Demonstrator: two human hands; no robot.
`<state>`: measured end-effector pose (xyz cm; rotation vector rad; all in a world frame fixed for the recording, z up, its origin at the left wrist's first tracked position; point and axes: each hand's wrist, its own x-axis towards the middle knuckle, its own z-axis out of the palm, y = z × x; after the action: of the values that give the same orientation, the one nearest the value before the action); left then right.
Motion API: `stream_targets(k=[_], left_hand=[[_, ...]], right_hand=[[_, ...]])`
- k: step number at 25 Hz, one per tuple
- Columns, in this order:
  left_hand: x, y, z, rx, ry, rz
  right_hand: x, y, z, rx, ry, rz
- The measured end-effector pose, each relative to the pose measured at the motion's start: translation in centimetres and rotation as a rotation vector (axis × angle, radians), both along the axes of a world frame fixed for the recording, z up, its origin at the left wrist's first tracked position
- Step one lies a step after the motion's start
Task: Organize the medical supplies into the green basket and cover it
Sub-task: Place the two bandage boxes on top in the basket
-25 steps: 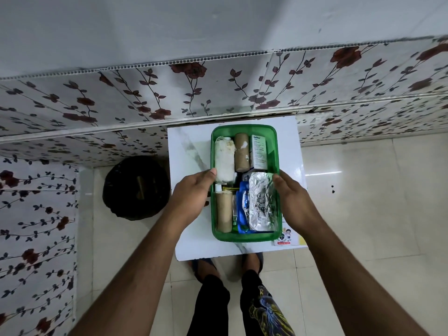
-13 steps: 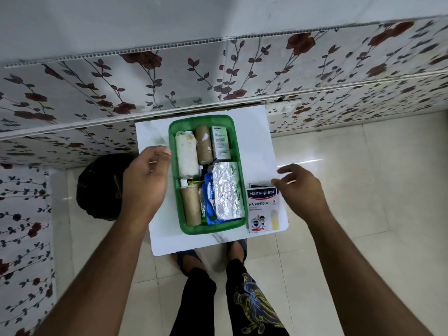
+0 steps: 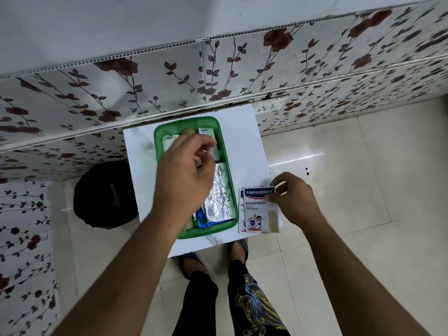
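Note:
The green basket stands on a small white table and holds bandage rolls, a small white box, a foil pack and a blue pack. My left hand hovers over the basket's middle with curled fingers; it is blurred and hides most of the rolls. My right hand pinches the top right corner of a Hansaplast plaster box, which lies just right of the basket on a second, similar box.
A black bin sits on the floor left of the table. A flower-patterned wall runs along the back and left. My legs and feet are under the table's near edge. Tiled floor spreads to the right.
My left hand moved from the basket's left side to above its middle. My right hand reached in and took hold of the top plaster box's corner.

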<state>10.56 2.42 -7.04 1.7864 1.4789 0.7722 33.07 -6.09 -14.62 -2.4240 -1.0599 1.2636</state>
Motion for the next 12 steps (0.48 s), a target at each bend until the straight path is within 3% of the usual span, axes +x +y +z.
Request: stream_targets(k=[2,5,8,10,12], left_hand=[[2.7,0.0,0.5,-0.121,0.014,-0.132],[5.5,0.1,0.7,-0.375,0.097,-0.279],[6.5,0.2,0.8,-0.704,-0.158,-0.230],[5.6,0.9,0.7,-0.673,-0.236,-0.099],[3.7,1.7,0.7,-0.569,-0.249,0.044]], right_hand=[[1.5,0.3,1.8,0.085,0.102,-0.124],[3.3,1.2,5.6,0.312,0.411,-0.333],[3.8,2.4,7.6,0.450,0.703,-0.358],[3.2,2.9,6.5,0.434,0.698,-0.371],[2.0,2.5,3.9,0.253,0.392,-0.320]])
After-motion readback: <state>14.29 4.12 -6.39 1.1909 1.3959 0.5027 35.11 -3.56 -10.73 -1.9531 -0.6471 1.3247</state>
